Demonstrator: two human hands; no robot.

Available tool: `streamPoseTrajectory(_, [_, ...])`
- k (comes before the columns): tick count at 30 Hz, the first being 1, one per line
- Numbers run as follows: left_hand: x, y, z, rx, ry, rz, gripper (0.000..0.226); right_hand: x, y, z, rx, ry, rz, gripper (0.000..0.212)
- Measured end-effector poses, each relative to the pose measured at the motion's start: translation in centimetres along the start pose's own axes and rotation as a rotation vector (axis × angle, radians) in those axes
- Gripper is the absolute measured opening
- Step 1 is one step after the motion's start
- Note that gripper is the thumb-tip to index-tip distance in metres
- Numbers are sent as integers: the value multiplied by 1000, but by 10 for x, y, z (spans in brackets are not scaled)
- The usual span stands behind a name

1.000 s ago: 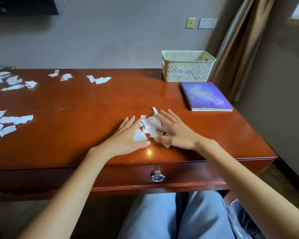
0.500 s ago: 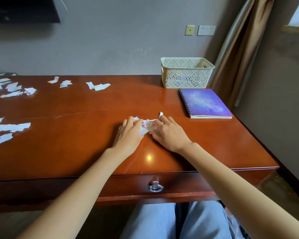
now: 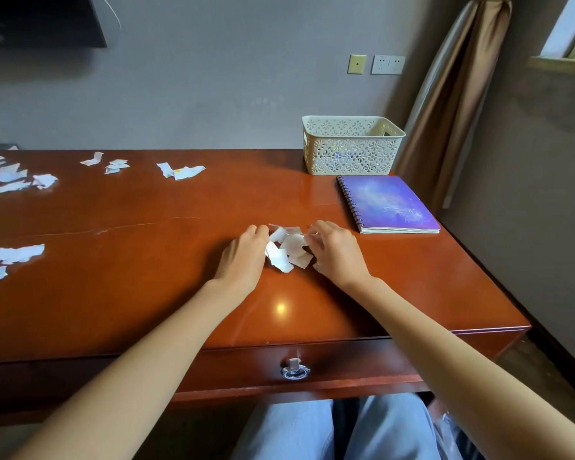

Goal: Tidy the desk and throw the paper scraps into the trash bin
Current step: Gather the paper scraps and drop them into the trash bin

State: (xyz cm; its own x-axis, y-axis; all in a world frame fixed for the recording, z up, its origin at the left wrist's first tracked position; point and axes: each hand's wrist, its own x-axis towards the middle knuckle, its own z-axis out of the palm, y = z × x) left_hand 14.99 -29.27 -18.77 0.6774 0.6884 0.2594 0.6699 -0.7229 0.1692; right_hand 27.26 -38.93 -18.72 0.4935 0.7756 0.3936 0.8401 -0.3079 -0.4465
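On the purple notebook (image 3: 392,204), faint pale writing, too blurry to read.

With the left hand (image 3: 246,257), palm down, presses bent fingers into the left side of a small pile (image 3: 287,250) of white paper scraps. With the right hand (image 3: 336,257), fingers bent too, pinches the top right of the same pile. Holds the pile snug between both hands, down on the desk (image 3: 146,287), near its middle.

At the left edge of the desk, more scraps (image 3: 10,254), loose and well apart from the hands. Along the far side, a few more bits (image 3: 180,171).

Near the right edge, the notebook lying flat, close to the right hand but not touching. Just behind it, a white basket (image 3: 349,151) with lacy walls. Below the hands, on the drawer front, a silver ring pull (image 3: 294,370).
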Motion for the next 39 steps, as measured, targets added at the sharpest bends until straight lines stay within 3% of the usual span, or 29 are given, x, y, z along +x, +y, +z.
streamPoseTrajectory(3, [9,-4,-2,-55,56,-89,13,3,6,-6,138,41,129,15])
streamPoseTrajectory(6, [17,-6,-4,-203,114,-194,20,4,7,-11,165,-18,180,23])
streamPoseTrajectory(11, [20,-9,-12,-445,142,-334,30,3,-7,-9,115,-182,201,51])
streamPoseTrajectory(14, [18,-10,-11,-516,110,-366,31,4,-14,-5,-52,-279,223,68])
streamPoseTrajectory(19, [13,-12,-7,-545,79,-363,31,20,-13,-6,31,-367,319,45])
streamPoseTrajectory(29, [14,-6,-5,-636,79,-376,27,26,-3,-4,275,-259,353,42])
streamPoseTrajectory(34, [17,5,-15,-866,60,-385,14,29,3,-11,484,-41,438,42])
streamPoseTrajectory(39, [21,37,-35,-1039,103,-344,17,30,15,-41,687,184,536,35])
